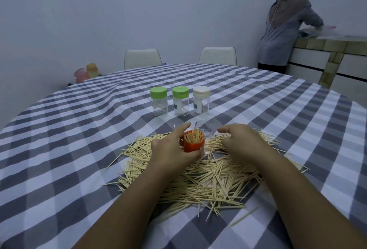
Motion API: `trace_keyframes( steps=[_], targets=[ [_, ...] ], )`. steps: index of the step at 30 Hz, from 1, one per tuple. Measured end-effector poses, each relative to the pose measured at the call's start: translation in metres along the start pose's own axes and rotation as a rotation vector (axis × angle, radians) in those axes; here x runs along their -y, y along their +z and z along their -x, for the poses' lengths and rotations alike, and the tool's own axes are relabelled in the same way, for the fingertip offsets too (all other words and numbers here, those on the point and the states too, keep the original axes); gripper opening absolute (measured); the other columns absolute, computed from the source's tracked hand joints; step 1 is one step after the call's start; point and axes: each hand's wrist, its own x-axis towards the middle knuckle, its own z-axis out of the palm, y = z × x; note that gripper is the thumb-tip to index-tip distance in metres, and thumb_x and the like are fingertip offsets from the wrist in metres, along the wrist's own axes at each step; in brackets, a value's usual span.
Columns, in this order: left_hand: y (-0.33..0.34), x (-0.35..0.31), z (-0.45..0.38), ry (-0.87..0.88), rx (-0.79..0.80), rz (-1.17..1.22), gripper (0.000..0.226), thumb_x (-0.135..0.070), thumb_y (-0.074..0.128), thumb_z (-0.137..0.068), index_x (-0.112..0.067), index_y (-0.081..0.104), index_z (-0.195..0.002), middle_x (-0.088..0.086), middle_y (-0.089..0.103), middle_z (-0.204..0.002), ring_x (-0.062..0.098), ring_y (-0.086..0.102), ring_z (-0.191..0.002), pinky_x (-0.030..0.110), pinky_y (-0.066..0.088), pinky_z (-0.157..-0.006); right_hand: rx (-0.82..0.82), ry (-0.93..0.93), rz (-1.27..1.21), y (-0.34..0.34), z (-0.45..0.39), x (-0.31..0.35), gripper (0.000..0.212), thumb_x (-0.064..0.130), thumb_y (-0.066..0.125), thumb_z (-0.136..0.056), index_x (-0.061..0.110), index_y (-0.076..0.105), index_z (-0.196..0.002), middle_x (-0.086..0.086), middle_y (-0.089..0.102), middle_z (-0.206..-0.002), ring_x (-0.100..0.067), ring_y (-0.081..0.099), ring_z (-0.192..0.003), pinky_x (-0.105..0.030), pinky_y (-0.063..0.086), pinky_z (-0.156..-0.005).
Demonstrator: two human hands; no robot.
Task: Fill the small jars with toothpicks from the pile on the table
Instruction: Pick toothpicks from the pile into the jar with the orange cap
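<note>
A big pile of toothpicks (198,179) lies spread on the checked tablecloth in front of me. My left hand (170,147) grips a small orange jar (193,144), which is open at the top and packed with toothpicks standing on end. My right hand (240,143) hovers over the far right of the pile. Its fingers curl down toward the toothpicks and its thumb points at the jar. A small clear piece (207,132) sits just behind the orange jar, partly hidden. Three capped clear jars stand further back: two green-lidded (158,101) (180,101), one white-lidded (201,100).
The round table (79,129) is covered with a grey and white checked cloth. Two white chairs (143,58) stand at its far side. Pink and orange containers (87,73) sit beyond the far left edge. A person (288,22) stands at a counter at the back right.
</note>
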Motion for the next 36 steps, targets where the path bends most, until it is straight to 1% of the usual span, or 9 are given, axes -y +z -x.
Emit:
trace_keyframes(
  steps=[2, 5, 8, 12, 15, 21, 28, 33, 36],
  targets=[
    [-0.001, 0.000, 0.000, -0.001, 0.000, -0.002, 0.083, -0.051, 0.076, -0.071, -0.043, 0.033, -0.142, -0.010, 0.058, -0.128, 0.016, 0.044, -0.125, 0.030, 0.018, -0.098, 0.076, -0.003, 0.261, 0.005, -0.001, -0.005, 0.055, 0.016, 0.045, -0.091, 0.025, 0.035, -0.144, -0.001, 0.035, -0.150, -0.020, 0.027, -0.139, -0.041, 0.018, -0.113],
    [-0.001, -0.001, 0.000, -0.002, 0.001, 0.004, 0.083, -0.049, 0.076, -0.072, -0.042, 0.033, -0.142, -0.009, 0.058, -0.128, 0.015, 0.044, -0.124, 0.031, 0.018, -0.100, 0.092, -0.063, 0.347, 0.014, -0.003, -0.007, 0.063, 0.013, 0.043, -0.090, 0.020, 0.021, -0.149, 0.001, 0.024, -0.155, -0.017, 0.012, -0.144, -0.045, 0.008, -0.115],
    [-0.001, -0.001, 0.001, -0.001, 0.008, 0.017, 0.084, -0.048, 0.077, -0.071, -0.042, 0.033, -0.142, -0.009, 0.058, -0.129, 0.013, 0.045, -0.123, 0.029, 0.016, -0.097, 0.100, -0.072, 0.394, 0.020, -0.006, -0.008, 0.062, 0.011, 0.039, -0.092, 0.018, 0.017, -0.150, 0.000, 0.025, -0.155, -0.019, 0.010, -0.145, -0.049, 0.006, -0.115],
    [0.000, 0.000, 0.001, -0.011, 0.010, 0.024, 0.085, -0.050, 0.077, -0.070, -0.042, 0.033, -0.142, -0.009, 0.058, -0.128, 0.014, 0.045, -0.123, 0.029, 0.016, -0.098, 0.046, -0.089, 0.481, 0.026, -0.009, -0.008, 0.051, 0.014, 0.041, -0.094, 0.019, 0.032, -0.144, -0.005, 0.037, -0.145, -0.025, 0.022, -0.139, -0.051, 0.013, -0.112],
    [0.000, 0.002, 0.000, -0.017, 0.002, 0.024, 0.087, -0.052, 0.077, -0.069, -0.043, 0.031, -0.142, -0.010, 0.059, -0.126, 0.016, 0.046, -0.123, 0.031, 0.019, -0.098, -0.028, -0.112, 0.541, 0.029, -0.009, -0.006, 0.037, 0.015, 0.044, -0.092, 0.019, 0.051, -0.128, -0.006, 0.046, -0.132, -0.026, 0.032, -0.130, -0.049, 0.020, -0.108],
    [0.001, 0.003, -0.001, -0.017, -0.006, 0.046, 0.089, -0.050, 0.079, -0.068, -0.041, 0.032, -0.143, -0.010, 0.060, -0.122, 0.015, 0.048, -0.120, 0.042, 0.029, -0.110, -0.158, -0.099, 0.567, 0.027, -0.006, -0.001, 0.028, 0.011, 0.047, -0.089, 0.019, 0.057, -0.114, -0.002, 0.055, -0.114, -0.025, 0.043, -0.115, -0.042, 0.030, -0.095],
    [0.001, 0.004, -0.002, -0.025, -0.006, 0.051, 0.090, -0.050, 0.079, -0.068, -0.041, 0.031, -0.143, -0.010, 0.060, -0.123, 0.013, 0.049, -0.120, 0.043, 0.028, -0.110, -0.222, -0.060, 0.427, 0.021, -0.006, 0.002, 0.024, 0.007, 0.042, -0.090, 0.020, 0.058, -0.102, -0.001, 0.060, -0.102, -0.023, 0.047, -0.103, -0.039, 0.029, -0.089],
    [0.001, 0.006, -0.002, -0.029, -0.014, 0.063, 0.093, -0.050, 0.079, -0.068, -0.040, 0.028, -0.145, -0.010, 0.059, -0.124, 0.016, 0.046, -0.122, 0.038, 0.028, -0.108, -0.211, -0.073, 0.198, 0.014, -0.005, 0.002, 0.020, 0.007, 0.038, -0.096, 0.020, 0.052, -0.103, -0.001, 0.063, -0.100, -0.023, 0.047, -0.094, -0.037, 0.027, -0.091],
    [0.000, 0.006, -0.002, -0.022, -0.013, 0.090, 0.096, -0.048, 0.081, -0.066, -0.038, 0.027, -0.146, -0.009, 0.060, -0.124, 0.014, 0.048, -0.120, 0.043, 0.031, -0.109, -0.212, -0.062, -0.099, 0.015, -0.005, 0.006, 0.018, 0.010, 0.035, -0.098, 0.020, 0.050, -0.098, 0.000, 0.061, -0.096, -0.025, 0.048, -0.094, -0.036, 0.037, -0.083]
  ],
)
